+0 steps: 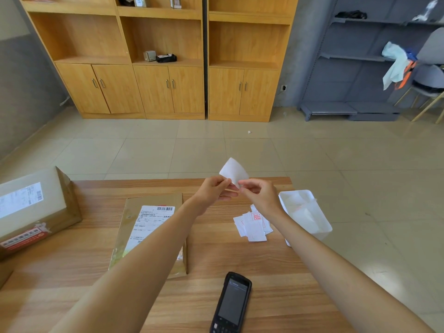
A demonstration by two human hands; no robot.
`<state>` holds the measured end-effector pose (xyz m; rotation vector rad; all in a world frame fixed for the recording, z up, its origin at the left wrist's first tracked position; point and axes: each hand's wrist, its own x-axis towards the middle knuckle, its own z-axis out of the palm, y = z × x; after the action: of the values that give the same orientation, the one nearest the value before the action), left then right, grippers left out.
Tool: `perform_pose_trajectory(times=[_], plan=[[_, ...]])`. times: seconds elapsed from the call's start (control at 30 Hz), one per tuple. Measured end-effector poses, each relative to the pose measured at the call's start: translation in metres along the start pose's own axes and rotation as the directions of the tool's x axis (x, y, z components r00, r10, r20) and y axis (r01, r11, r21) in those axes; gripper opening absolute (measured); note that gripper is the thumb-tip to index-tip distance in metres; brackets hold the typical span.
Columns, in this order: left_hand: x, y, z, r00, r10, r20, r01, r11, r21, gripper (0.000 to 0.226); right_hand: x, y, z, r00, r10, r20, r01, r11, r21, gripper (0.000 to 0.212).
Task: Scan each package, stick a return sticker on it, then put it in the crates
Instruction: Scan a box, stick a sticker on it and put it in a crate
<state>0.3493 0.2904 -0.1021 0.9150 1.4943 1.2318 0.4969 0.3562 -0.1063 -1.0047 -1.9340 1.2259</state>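
- Head view: the left hand (213, 192) pinched the lower edge of a white sticker sheet (234, 171) between thumb and curled fingers, holding it up above the far edge of the wooden table (276, 272).
- The right hand (258, 195) met it from the other side, its thumb and forefinger nipping the same lower corner of the sheet, the remaining fingers loosely curled beneath.
- Both forearms reached forward from the near edge, wrists raised, the hands almost touching.
- Below and to the left of the fingers lay a flat brown package (149, 227), label up, partly covered by the left forearm.
- Just beneath the right hand sat a loose pile of return stickers (253, 225), with a white bin (305, 212) to its right.
- Nearer the person lay a black handheld scanner (231, 304); far left stood a larger cardboard box (33, 207).
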Motion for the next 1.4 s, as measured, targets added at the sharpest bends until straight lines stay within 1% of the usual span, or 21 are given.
perform_pose_trajectory(times=[0.17, 0.23, 0.3, 0.37, 0.43, 0.53, 0.67, 0.77, 0.83, 0.93, 1.03, 1.1, 1.27, 1.4], plan=[[0.0003, 0.0004, 0.0001, 1.000, -0.012, -0.006, 0.012, 1.000, -0.006, 0.022, 0.0010, -0.0002, 0.0018, 0.999, 0.025, 0.022, -0.024, 0.999, -0.042, 0.019], [0.0004, 0.0007, 0.0002, 1.000, -0.019, -0.014, 0.019, 1.000, -0.008, 0.023, 0.0012, -0.0003, 0.0031, 1.000, 0.012, 0.018, -0.011, 0.998, -0.057, 0.018], [0.0001, 0.0010, 0.0008, 1.000, -0.029, -0.006, 0.029, 1.000, 0.006, 0.024, 0.0009, -0.0009, 0.0049, 1.000, -0.013, 0.000, 0.013, 0.997, -0.070, 0.016], [-0.0006, 0.0016, 0.0022, 0.999, -0.042, 0.022, 0.041, 0.999, 0.031, 0.022, 0.0014, -0.0008, 0.0057, 0.999, -0.041, -0.020, 0.038, 0.994, -0.103, 0.020], [-0.0009, 0.0023, 0.0041, 0.998, -0.049, 0.045, 0.047, 0.998, 0.034, 0.021, 0.0014, -0.0013, 0.0058, 0.996, -0.075, -0.045, 0.068, 0.988, -0.135, 0.016], [-0.0001, 0.0027, 0.0056, 0.997, -0.052, 0.049, 0.051, 0.999, 0.015, 0.028, 0.0000, -0.0034, 0.0056, 0.990, -0.114, -0.085, 0.102, 0.986, -0.132, 0.008], [0.0000, 0.0016, 0.0072, 0.999, -0.031, 0.023, 0.032, 0.998, -0.050, 0.032, -0.0008, -0.0054, 0.0037, 0.984, -0.131, -0.124, 0.114, 0.985, -0.131, 0.008], [0.0018, -0.0004, 0.0062, 1.000, -0.005, 0.011, 0.005, 1.000, -0.031, 0.029, -0.0002, -0.0035, 0.0028, 0.985, -0.122, -0.119, 0.106, 0.985, -0.135, 0.007], [0.0024, -0.0016, 0.0054, 1.000, 0.013, 0.014, -0.013, 1.000, -0.007, 0.028, -0.0005, -0.0031, 0.0025, 0.987, -0.109, -0.118, 0.098, 0.990, -0.099, 0.010], [0.0015, -0.0029, 0.0036, 0.999, 0.040, 0.013, -0.041, 0.999, 0.013, 0.026, -0.0003, -0.0023, 0.0015, 0.992, -0.056, -0.110, 0.053, 0.998, -0.024, 0.012], [0.0019, -0.0045, 0.0002, 0.998, 0.063, 0.019, -0.063, 0.998, 0.022, 0.020, 0.0015, -0.0001, -0.0007, 0.997, 0.006, -0.083, -0.006, 1.000, 0.010, 0.012], [0.0024, -0.0047, -0.0017, 0.997, 0.068, 0.023, -0.068, 0.997, 0.020, 0.017, 0.0015, -0.0001, -0.0013, 0.998, 0.016, -0.065, -0.015, 1.000, 0.011, 0.014], [0.0040, -0.0047, -0.0017, 0.997, 0.057, 0.044, -0.058, 0.998, 0.023, 0.015, 0.0007, -0.0023, 0.0027, 0.998, -0.052, -0.027, 0.050, 0.997, -0.057, 0.023], [0.0044, -0.0055, -0.0021, 0.997, 0.057, 0.048, -0.060, 0.996, 0.069, 0.025, 0.0007, 0.0007, 0.0056, 0.994, -0.108, -0.033, 0.101, 0.981, -0.163, 0.015]])
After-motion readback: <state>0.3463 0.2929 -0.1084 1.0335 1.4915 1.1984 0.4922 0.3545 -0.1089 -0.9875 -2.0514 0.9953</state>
